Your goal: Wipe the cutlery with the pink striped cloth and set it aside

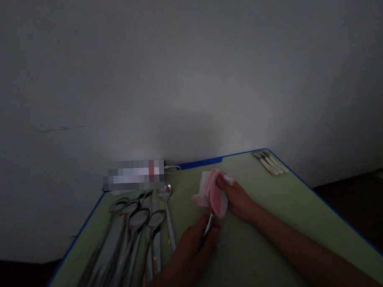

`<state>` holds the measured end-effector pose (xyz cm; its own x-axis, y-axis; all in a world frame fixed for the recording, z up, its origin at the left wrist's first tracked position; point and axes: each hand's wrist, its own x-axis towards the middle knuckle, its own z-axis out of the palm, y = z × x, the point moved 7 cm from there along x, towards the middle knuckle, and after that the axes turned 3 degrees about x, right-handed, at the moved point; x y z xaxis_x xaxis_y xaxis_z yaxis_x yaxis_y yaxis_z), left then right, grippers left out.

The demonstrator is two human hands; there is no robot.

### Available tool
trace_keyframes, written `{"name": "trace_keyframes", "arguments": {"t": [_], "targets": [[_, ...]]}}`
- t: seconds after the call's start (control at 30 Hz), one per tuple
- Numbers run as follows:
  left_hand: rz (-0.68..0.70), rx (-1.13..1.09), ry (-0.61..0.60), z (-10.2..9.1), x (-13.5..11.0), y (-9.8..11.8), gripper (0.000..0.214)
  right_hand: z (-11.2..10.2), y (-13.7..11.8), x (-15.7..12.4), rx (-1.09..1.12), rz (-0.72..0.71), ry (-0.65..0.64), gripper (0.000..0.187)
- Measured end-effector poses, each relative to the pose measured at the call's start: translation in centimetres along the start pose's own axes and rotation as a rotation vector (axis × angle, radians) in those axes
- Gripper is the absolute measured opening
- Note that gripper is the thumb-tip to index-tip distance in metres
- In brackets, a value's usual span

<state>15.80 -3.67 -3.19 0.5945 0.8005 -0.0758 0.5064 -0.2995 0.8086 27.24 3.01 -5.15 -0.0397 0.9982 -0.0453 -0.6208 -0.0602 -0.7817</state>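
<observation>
My left hand is closed round the shiny metal handle of a piece of cutlery. Its upper end disappears into a pink and white cloth, so I cannot see whether it is a spoon or a fork. My right hand grips the cloth, bunched around that hidden end. Left of my hands lie several long metal spoons in a loose pile, handles toward me. One spoon lies slightly apart, nearest my left hand.
The pale green table has a blue edge and stands against a grey wall. Several forks with whitish handles rest at its back right corner. At the back left is a blurred-out box-like object beside a white loop of cord.
</observation>
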Motion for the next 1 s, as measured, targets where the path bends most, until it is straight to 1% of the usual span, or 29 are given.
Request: {"name": "trace_keyframes", "arguments": {"t": [0.07,0.1,0.2,0.27,0.33,0.43,0.5,0.57,0.7,0.83,1.0], "targets": [[-0.006,0.004,0.001,0.1,0.0,-0.2,0.023,-0.1,0.0,0.0,0.029,0.009,-0.002,0.028],[-0.013,0.002,-0.004,0.1,0.0,-0.3,0.024,-0.2,0.1,0.0,0.038,0.023,0.017,0.027],[-0.028,-0.007,-0.01,0.3,0.0,-0.5,0.025,-1.3,0.5,-0.1,0.035,0.072,0.141,0.022],[-0.024,0.008,-0.004,0.2,0.0,-0.5,0.024,-1.8,0.6,-0.1,0.036,0.071,0.196,0.02],[-0.027,0.035,0.004,0.2,0.0,-0.6,0.023,-1.8,0.5,0.0,0.045,0.04,0.172,0.025],[-0.046,0.064,0.009,0.1,-0.1,-0.9,0.022,-1.4,0.3,0.3,0.036,-0.018,0.088,0.03],[-0.048,0.062,0.007,0.2,-0.2,-1.0,0.022,-1.3,0.1,0.4,0.011,-0.065,0.057,0.03],[-0.041,0.057,0.012,0.2,-0.3,-1.0,0.022,-1.3,0.0,0.4,-0.02,-0.085,0.055,0.028],[-0.028,0.061,-0.002,0.2,-0.4,-0.7,0.02,-1.4,0.4,0.4,-0.028,-0.04,0.072,0.027],[-0.038,0.066,-0.013,0.3,-0.4,-0.6,0.02,-1.2,0.3,0.4,-0.002,-0.046,0.04,0.025],[-0.064,0.069,0.009,0.2,-0.2,-0.7,0.023,-1.0,0.4,0.3,-0.003,0.015,0.024,0.024]]}}
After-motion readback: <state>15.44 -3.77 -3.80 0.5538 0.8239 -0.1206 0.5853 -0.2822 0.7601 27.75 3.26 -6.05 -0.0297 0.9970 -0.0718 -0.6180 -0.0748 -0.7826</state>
